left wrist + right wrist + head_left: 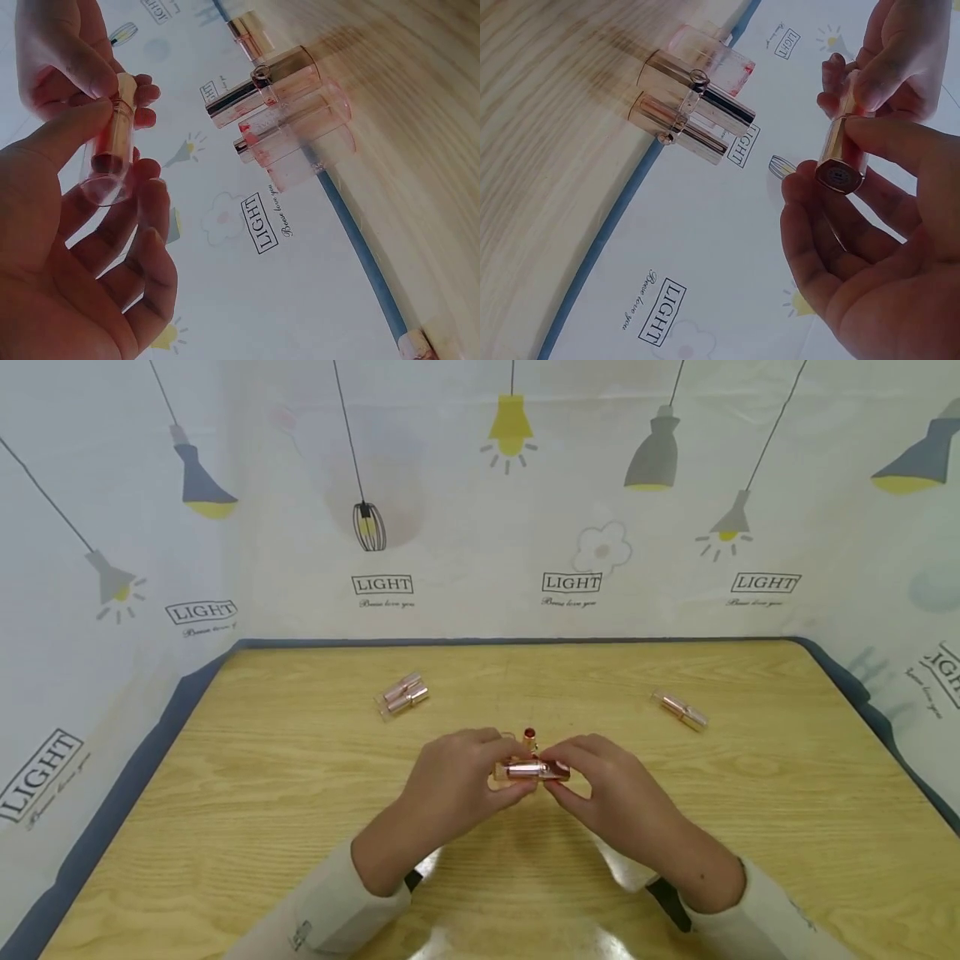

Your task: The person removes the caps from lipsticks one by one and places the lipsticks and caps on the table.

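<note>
Between both hands lies a lipstick [523,770], held level above the table, with a clear cap over one end and a shiny rose-gold base at the other. My left hand [453,781] pinches its clear-capped end between thumb and fingers. The gold base [841,169], with a round label on its bottom, is pinched by my right hand [626,789]. Just beyond the hands, uncapped rose-gold lipstick tubes [705,97] stand upright on the table, mostly hidden by the fingers in the head view. A clear cap [330,112] with reddish smears stands beside them.
Two capped lipsticks [406,693] lie side by side at the back left of the wooden table [300,802]. Another lipstick [680,710] lies at the back right. A white curtain [465,527] printed with lamps surrounds the table's back and sides.
</note>
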A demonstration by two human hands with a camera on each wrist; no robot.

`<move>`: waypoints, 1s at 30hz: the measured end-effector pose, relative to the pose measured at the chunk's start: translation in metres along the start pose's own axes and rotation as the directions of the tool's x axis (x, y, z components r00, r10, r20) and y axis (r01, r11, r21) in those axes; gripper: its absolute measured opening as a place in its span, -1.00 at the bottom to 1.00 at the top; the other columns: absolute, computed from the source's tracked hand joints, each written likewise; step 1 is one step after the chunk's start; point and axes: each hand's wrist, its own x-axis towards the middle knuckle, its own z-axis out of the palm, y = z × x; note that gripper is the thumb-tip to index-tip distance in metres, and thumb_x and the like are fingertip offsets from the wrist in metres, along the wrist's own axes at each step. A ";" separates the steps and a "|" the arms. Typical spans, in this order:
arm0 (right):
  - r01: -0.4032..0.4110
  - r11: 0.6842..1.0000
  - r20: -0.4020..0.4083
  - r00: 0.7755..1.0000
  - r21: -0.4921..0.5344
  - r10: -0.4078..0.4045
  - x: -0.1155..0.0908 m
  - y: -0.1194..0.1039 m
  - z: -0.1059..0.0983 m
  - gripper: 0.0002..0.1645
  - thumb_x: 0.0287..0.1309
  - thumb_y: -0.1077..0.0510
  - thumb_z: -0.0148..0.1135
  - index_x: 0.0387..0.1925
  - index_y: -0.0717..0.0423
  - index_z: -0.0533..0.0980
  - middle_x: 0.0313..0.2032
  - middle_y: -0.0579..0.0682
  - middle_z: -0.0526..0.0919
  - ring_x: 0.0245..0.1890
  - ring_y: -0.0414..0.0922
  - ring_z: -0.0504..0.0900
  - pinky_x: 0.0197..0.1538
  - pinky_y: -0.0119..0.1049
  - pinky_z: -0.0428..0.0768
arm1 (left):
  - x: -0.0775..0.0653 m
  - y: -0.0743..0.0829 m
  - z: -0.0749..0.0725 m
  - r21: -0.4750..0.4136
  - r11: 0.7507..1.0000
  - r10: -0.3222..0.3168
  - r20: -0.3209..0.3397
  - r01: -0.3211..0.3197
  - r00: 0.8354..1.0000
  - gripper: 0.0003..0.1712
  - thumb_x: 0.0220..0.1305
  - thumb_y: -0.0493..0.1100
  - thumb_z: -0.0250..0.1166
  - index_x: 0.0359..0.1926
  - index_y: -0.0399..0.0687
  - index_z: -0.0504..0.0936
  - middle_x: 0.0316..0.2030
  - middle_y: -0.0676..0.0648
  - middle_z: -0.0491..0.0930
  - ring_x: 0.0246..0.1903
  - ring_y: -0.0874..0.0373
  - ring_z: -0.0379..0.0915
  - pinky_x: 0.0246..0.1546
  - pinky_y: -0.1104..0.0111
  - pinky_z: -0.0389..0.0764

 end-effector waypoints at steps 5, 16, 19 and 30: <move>0.033 0.999 -0.015 0.999 -0.025 -0.033 0.000 0.000 0.000 -0.63 -0.03 0.21 0.57 -0.12 0.07 0.68 -0.20 -0.08 0.74 -0.17 -0.17 0.68 -0.14 -0.24 0.69 | 0.000 0.000 0.000 0.023 1.000 -0.003 -0.008 0.003 1.000 -0.69 0.06 0.18 0.52 -0.21 0.21 0.76 -0.34 0.19 0.69 -0.36 0.29 0.62 -0.41 0.38 0.60; 0.048 0.995 0.023 0.999 -0.092 -0.046 -0.001 0.004 0.001 -0.65 -0.03 0.09 0.58 -0.14 -0.01 0.70 -0.25 -0.16 0.75 -0.24 -0.20 0.67 -0.10 -0.14 0.56 | 0.001 0.000 0.001 0.028 1.000 -0.006 0.028 0.005 1.000 -0.71 0.05 0.16 0.53 -0.23 0.22 0.77 -0.32 0.17 0.70 -0.35 0.25 0.63 -0.35 0.33 0.63; 0.048 0.992 0.030 0.999 -0.113 -0.045 0.000 0.004 0.001 -0.65 -0.02 0.08 0.57 -0.14 -0.04 0.70 -0.25 -0.16 0.75 -0.24 -0.20 0.66 -0.10 -0.15 0.52 | 0.001 -0.001 0.001 0.032 0.999 -0.002 0.034 0.001 0.999 -0.72 0.05 0.16 0.53 -0.23 0.22 0.78 -0.32 0.17 0.70 -0.35 0.25 0.63 -0.32 0.33 0.63; 0.043 0.987 0.057 0.998 -0.153 -0.034 -0.001 0.003 0.001 -0.64 -0.01 0.09 0.57 -0.11 -0.05 0.70 -0.23 -0.14 0.74 -0.23 -0.18 0.65 -0.12 -0.19 0.49 | 0.002 -0.001 0.000 0.045 0.999 -0.017 0.099 0.013 0.995 -0.72 0.07 0.17 0.51 -0.21 0.24 0.79 -0.33 0.18 0.69 -0.39 0.28 0.58 -0.36 0.37 0.59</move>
